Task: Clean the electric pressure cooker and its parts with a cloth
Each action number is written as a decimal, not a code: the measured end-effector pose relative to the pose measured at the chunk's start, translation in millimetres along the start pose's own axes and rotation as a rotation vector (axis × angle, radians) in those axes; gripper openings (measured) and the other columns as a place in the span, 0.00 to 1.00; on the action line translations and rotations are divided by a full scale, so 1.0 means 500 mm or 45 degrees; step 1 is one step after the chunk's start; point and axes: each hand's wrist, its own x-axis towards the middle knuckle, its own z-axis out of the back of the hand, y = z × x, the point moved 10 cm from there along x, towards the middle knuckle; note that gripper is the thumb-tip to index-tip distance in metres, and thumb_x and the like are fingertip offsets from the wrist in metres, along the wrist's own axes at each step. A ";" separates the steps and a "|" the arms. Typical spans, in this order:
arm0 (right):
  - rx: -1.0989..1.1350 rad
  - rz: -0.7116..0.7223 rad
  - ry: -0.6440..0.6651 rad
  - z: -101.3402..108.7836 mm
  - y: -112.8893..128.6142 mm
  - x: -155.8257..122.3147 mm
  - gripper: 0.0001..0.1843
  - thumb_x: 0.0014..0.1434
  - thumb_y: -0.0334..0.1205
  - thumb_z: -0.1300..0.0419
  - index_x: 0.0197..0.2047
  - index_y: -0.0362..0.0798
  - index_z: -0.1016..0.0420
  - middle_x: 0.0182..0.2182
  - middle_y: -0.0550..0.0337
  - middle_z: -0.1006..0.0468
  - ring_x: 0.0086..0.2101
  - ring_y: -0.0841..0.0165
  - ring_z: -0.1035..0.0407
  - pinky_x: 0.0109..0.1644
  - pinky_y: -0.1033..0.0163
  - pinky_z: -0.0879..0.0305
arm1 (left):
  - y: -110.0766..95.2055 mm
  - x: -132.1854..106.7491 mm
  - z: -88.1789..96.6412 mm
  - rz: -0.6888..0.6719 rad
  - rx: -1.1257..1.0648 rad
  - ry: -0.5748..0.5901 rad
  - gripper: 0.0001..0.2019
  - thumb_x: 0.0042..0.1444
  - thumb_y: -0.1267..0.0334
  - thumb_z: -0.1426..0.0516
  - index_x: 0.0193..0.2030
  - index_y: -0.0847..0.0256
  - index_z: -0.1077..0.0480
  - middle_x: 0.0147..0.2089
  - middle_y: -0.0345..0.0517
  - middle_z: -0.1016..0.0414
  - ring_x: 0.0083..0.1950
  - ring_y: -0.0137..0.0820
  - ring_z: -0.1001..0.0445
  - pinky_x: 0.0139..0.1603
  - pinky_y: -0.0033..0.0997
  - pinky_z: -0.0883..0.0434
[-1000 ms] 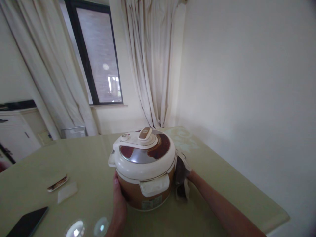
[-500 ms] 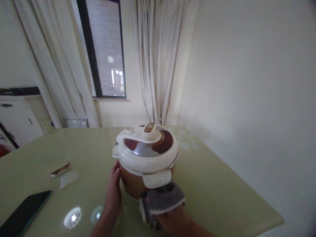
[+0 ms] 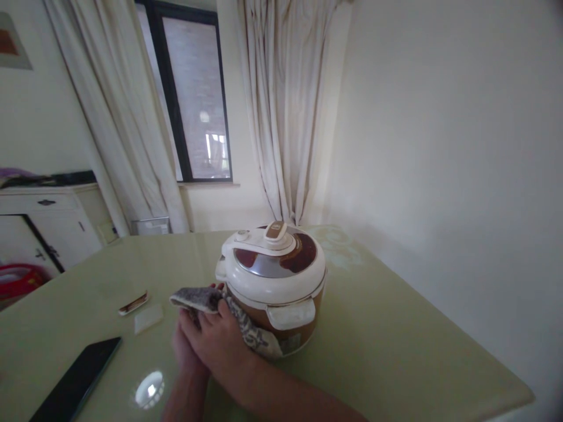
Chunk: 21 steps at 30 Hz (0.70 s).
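Observation:
A white and brown electric pressure cooker (image 3: 275,287) stands on the pale green table (image 3: 396,346) with its lid on. My right hand (image 3: 217,340) reaches across from the right and presses a grey patterned cloth (image 3: 197,298) against the cooker's left side, with its fingers on the cloth. My left hand (image 3: 181,351) lies just under the right hand, beside the cooker's left wall, and its fingers are mostly hidden.
A black phone (image 3: 74,387) lies at the near left of the table. A small flat brown and white object (image 3: 133,303) and a pale translucent piece (image 3: 148,318) lie left of the cooker. A white cabinet (image 3: 44,217) stands at the far left. A wall runs close along the table's right side.
My right hand has carried the cloth from the cooker's right side round the front to its left side. The left hand has stayed by the left wall. The view has shifted.

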 end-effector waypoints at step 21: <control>0.147 0.114 -0.087 0.160 -0.328 -0.466 0.13 0.66 0.53 0.36 0.52 0.67 0.16 0.47 0.61 0.13 0.50 0.58 0.20 0.60 0.49 0.28 | 0.042 -0.035 -0.093 0.160 -0.249 0.031 0.22 0.61 0.47 0.41 0.57 0.52 0.20 0.70 0.47 0.25 0.77 0.48 0.36 0.79 0.56 0.45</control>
